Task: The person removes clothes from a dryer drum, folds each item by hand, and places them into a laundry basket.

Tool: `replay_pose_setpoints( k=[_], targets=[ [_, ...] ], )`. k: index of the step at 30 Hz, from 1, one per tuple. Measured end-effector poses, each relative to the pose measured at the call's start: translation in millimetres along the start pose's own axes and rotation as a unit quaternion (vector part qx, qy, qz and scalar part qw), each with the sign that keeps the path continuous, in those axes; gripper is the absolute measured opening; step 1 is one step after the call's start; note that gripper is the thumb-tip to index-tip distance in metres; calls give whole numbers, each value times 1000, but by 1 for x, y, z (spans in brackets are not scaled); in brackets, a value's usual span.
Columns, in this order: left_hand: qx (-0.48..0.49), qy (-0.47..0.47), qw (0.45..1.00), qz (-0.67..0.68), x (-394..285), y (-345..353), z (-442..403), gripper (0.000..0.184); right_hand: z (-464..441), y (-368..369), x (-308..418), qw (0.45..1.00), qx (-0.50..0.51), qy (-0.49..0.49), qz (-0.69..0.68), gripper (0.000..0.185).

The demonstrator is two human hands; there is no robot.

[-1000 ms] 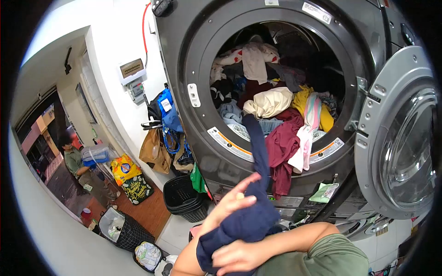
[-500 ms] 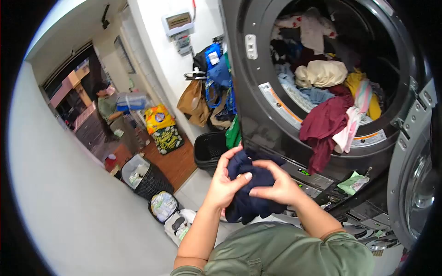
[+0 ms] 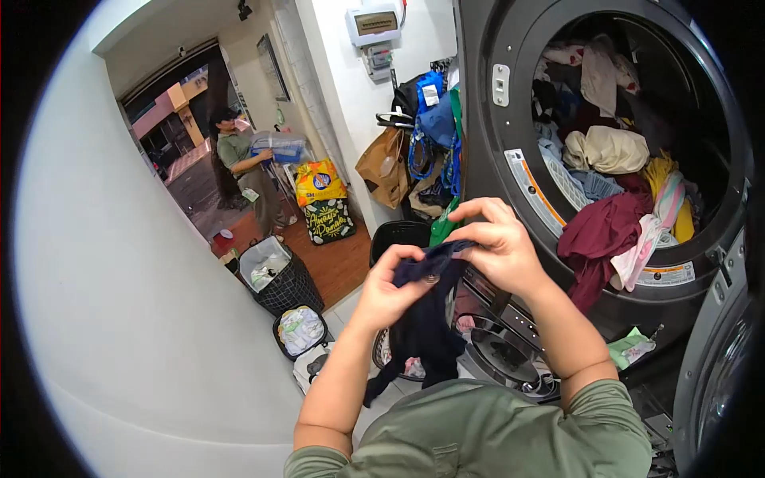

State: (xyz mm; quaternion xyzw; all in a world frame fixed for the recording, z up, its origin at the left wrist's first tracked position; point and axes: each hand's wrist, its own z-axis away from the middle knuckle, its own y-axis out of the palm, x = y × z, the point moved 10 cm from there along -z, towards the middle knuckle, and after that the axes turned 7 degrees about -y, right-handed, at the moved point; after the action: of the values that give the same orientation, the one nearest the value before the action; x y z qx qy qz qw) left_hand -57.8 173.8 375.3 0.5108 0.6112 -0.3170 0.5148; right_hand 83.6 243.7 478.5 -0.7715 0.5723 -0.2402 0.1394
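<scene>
A dark navy garment (image 3: 430, 331) hangs from both my hands, its upper edge bunched between them and its lower part dangling in front of me. My left hand (image 3: 388, 293) pinches that edge on the left side. On the right, my right hand (image 3: 502, 245) grips the same edge between thumb and fingers, some fingers raised. The kind of garment cannot be made out. To the right stands a dark front-loading dryer (image 3: 484, 119) with its round door (image 3: 721, 342) swung open. Mixed laundry fills the drum, and a maroon cloth (image 3: 602, 231) spills over its rim.
A black bin (image 3: 390, 239) stands by the dryer, below hanging bags (image 3: 434, 119). Along the left wall are a dark laundry basket (image 3: 283, 291) and a smaller basket of clothes (image 3: 301, 331). Another person (image 3: 239, 163) holds a clear-and-blue bundle near the doorway, beside shopping bags (image 3: 325, 203).
My hands have risen and the bunched navy garment now hangs down unfolded between them. The view has turned left, and the other person appears more upright.
</scene>
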Motion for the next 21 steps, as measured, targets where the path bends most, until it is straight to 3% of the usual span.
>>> replay_pose_setpoints(
  k=[2,3,6,7,8,10,11,12,14,15,17,18,20,21],
  targets=[
    [39,65,988,-135,-10,-26,-2,26,0,12,-21,986,50,34,-153,21],
    [27,153,943,-295,-37,-23,1,24,-1,17,-25,974,67,67,-204,22],
    [64,115,922,-363,-44,-12,0,27,-13,23,-19,941,91,45,-324,19],
    [78,68,944,-314,-34,-17,0,27,-15,19,-27,914,48,51,-399,18],
    [52,94,951,-291,-46,-26,2,26,-21,13,-33,884,49,51,-462,16],
    [4,145,959,-245,-76,-47,8,26,-18,8,-45,820,96,88,-557,16],
    [-31,165,953,-254,-92,-58,12,26,-12,5,-50,816,127,62,-561,21],
    [-68,183,945,-262,-109,-67,16,26,-3,8,-57,785,156,112,-589,22],
    [-139,257,880,-375,-149,-67,25,26,11,4,-66,831,180,210,-483,27],
    [-150,267,892,-332,-157,-75,24,26,6,-3,-43,872,253,174,-381,29],
    [-118,279,865,-401,-168,-74,24,29,12,-4,-22,916,349,79,-180,30],
    [-99,272,844,-452,-173,-68,25,30,27,-1,-37,904,424,56,18,28],
    [-64,243,855,-454,-170,-79,25,31,18,-29,-33,926,349,-8,141,31],
    [-43,230,860,-454,-168,-83,24,31,8,-47,-25,953,287,-19,99,32]
  ],
)
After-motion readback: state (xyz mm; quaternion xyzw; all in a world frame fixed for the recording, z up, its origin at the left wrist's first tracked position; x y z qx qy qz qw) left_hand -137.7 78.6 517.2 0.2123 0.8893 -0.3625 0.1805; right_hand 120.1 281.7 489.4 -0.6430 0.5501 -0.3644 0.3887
